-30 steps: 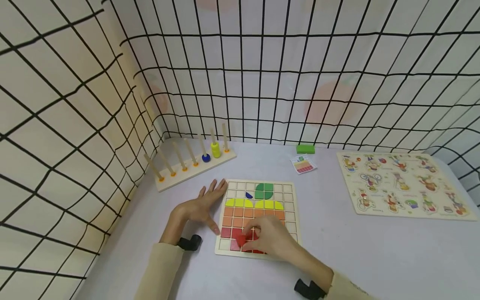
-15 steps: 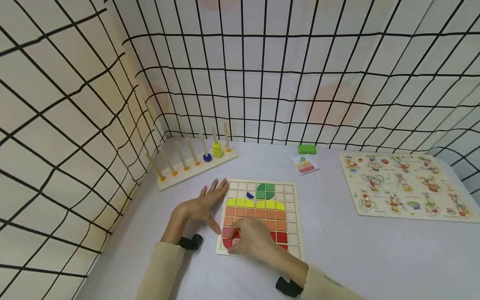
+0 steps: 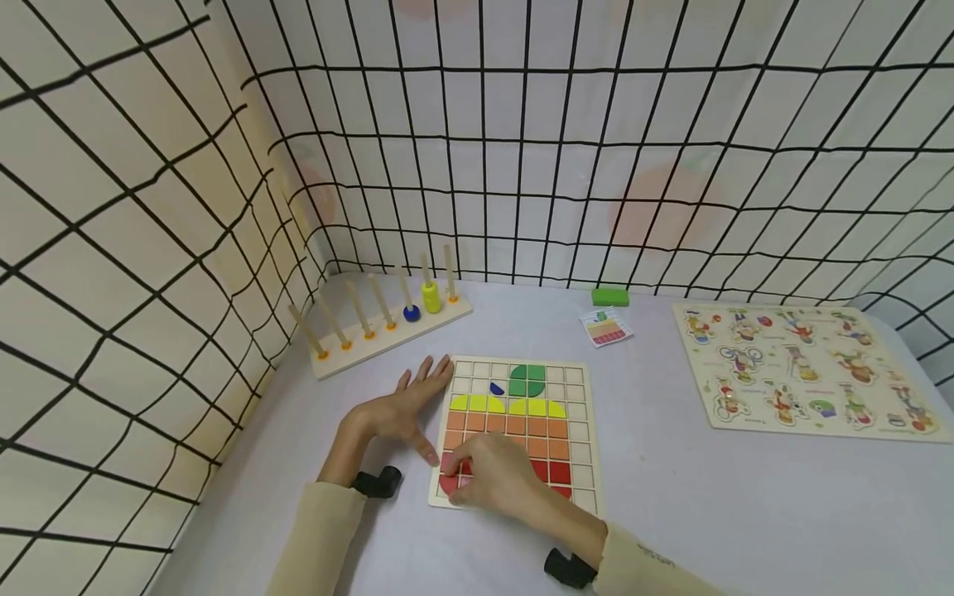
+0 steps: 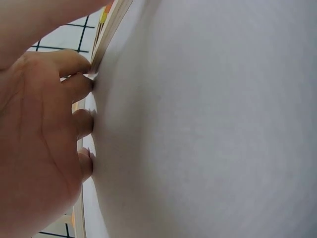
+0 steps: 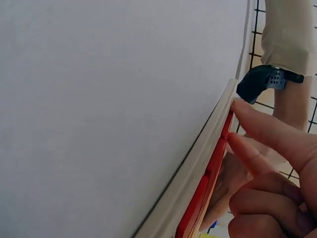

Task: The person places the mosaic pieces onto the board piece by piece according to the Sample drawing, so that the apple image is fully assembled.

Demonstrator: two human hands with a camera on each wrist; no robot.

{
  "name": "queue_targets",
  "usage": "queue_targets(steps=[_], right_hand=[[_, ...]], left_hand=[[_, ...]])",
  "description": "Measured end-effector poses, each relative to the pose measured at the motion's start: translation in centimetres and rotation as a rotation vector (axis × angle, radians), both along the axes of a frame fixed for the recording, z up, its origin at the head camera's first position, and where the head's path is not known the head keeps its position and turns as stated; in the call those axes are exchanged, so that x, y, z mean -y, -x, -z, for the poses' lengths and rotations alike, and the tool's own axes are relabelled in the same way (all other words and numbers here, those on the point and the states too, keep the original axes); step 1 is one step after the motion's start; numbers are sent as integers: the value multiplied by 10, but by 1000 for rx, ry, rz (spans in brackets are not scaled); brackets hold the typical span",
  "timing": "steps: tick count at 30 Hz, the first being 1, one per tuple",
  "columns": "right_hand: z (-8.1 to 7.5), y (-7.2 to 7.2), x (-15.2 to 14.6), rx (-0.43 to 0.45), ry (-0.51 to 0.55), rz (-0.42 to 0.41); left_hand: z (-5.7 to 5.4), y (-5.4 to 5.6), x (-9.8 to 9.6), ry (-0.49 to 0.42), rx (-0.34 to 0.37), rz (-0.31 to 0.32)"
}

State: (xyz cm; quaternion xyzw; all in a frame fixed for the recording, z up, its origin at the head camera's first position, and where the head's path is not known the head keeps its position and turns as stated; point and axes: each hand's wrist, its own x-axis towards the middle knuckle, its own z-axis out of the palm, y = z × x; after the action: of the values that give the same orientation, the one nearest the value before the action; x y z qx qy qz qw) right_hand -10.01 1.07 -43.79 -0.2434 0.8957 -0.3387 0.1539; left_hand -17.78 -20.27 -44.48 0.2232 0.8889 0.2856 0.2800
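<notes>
A square wooden mosaic board lies on the white table. Rows of yellow, orange and red tiles fill much of its grid, with green rounded tiles and a small blue half-round piece near the top. At the lower left corner, my right hand holds a red rounded tile between thumb and index finger, low at the board; its other fingers are curled under. My left hand rests flat along the left edge, fingers spread, fingertips at the rim.
A rack of wooden pegs with blue and yellow beads stands back left. Behind the board lie a green block and a small pattern card. A picture puzzle board lies right. Black wire mesh borders the back and left.
The right hand has moved left across the board, carrying the red tile from above the lower rows to the bottom left corner. The left hand keeps its place.
</notes>
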Motion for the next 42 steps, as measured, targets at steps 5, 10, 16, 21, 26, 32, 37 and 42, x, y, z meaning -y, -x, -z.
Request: queue_targets(steps=[5, 10, 16, 21, 26, 32, 37, 42], right_hand=[[2, 1, -2, -11, 38, -14], [4, 2, -3, -21, 38, -15], [4, 1, -3, -24, 17, 2], [2, -1, -4, -20, 10, 24], [3, -1, -4, -22, 25, 28], [2, 3, -5, 11, 56, 12], [3, 4, -8, 83, 89, 8], [5, 11, -23, 188, 170, 15]], left_hand=[[0, 0, -1, -8, 9, -3], [0, 0, -2, -6, 10, -6], [0, -1, -2, -9, 9, -4], [0, -1, -1, -15, 16, -15], [1, -1, -1, -13, 17, -14], [0, 1, 0, -19, 23, -17], [1, 0, 0, -14, 19, -12], [2, 1, -1, -2, 15, -9]])
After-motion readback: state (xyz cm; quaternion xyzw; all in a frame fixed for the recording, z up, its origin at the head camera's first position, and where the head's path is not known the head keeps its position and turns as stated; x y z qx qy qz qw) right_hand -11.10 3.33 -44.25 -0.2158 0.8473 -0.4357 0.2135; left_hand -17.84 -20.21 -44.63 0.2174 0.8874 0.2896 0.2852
